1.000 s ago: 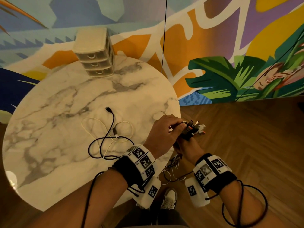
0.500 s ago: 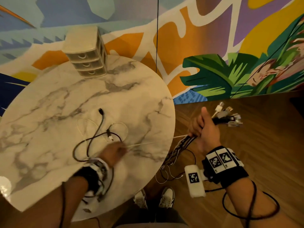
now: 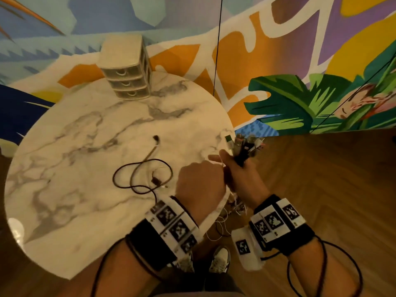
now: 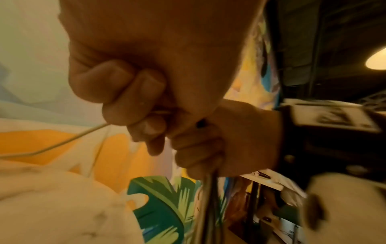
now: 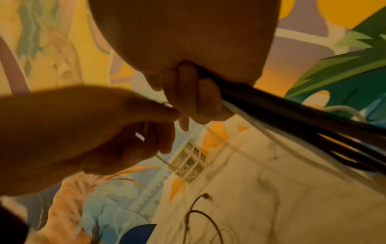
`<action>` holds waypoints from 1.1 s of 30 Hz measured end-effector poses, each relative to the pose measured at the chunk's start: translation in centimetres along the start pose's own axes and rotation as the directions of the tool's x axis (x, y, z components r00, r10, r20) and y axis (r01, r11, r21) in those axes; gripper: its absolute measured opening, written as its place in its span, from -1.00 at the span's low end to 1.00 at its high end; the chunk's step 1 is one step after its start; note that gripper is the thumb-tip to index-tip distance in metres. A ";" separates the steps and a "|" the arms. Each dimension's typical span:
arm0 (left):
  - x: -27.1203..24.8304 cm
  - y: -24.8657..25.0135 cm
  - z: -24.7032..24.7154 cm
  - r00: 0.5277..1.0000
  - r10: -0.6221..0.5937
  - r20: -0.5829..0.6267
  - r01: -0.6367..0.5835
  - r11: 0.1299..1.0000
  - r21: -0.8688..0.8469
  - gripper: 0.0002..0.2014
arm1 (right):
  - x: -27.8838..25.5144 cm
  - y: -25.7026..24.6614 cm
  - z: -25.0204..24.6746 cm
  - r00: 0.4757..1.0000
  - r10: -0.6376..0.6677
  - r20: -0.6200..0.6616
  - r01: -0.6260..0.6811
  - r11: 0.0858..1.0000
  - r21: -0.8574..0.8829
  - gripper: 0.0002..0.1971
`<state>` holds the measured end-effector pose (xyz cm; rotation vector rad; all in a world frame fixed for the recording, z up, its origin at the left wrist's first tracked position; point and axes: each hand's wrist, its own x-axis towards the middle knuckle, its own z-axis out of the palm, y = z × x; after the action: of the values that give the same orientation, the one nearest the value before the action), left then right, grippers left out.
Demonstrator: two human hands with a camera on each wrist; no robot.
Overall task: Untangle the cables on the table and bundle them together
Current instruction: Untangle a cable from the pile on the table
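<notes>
The right hand [image 3: 240, 181] grips the gathered bundle [image 3: 243, 147] just off the table's [image 3: 64, 211] right edge, while the left hand [image 3: 200, 185] pinches a thin white cable [image 4: 62, 142] beside it. These cables look light, limp and snag-prone, best taken near their plugs. The black cable [image 3: 141, 176] lies looped mid-table, well short of the drawer unit [image 3: 126, 76] at the far edge, nothing blocking it.

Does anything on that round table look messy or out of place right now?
Yes. A black cable lies in loose, crossing loops on the marble table, not yet gathered. The right hand grips a bundle of cables past the table's edge, and their loose ends dangle untidily below it. Nothing looks spilled or broken.
</notes>
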<state>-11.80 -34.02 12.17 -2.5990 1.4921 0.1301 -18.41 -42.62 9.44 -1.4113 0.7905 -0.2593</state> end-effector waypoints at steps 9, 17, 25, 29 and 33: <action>-0.2 -4.5 8.3 0.990 -0.025 0.142 0.088 0.883 -0.460 -0.72 | 0.5 0.6 -2.1 0.955 -0.065 -0.291 0.146 0.953 0.266 -0.65; 2.8 -13.6 1.9 0.834 -0.474 -0.284 0.189 0.728 -0.660 -0.56 | 1.0 0.0 -4.1 0.855 -0.063 -0.515 0.354 0.796 0.490 -0.53; 0.8 -3.4 -1.9 0.958 0.083 -0.275 -0.142 0.969 -0.203 -0.69 | -0.7 0.8 1.2 0.998 -0.017 -0.056 0.037 0.922 0.386 -0.51; 0.6 -3.5 0.1 0.973 0.113 -0.203 -0.145 0.978 -0.152 -0.67 | -0.9 0.1 0.1 0.989 -0.019 -0.144 0.075 0.915 0.397 -0.62; 1.2 -3.5 0.6 0.973 0.173 -0.154 -0.181 0.983 -0.039 -0.65 | -0.6 0.3 0.7 0.982 -0.094 -0.164 0.130 0.966 0.225 -0.64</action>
<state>-8.20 -33.16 11.70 -2.5621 1.7953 -0.0077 -18.50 -41.67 9.32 -1.2233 0.7773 -0.5367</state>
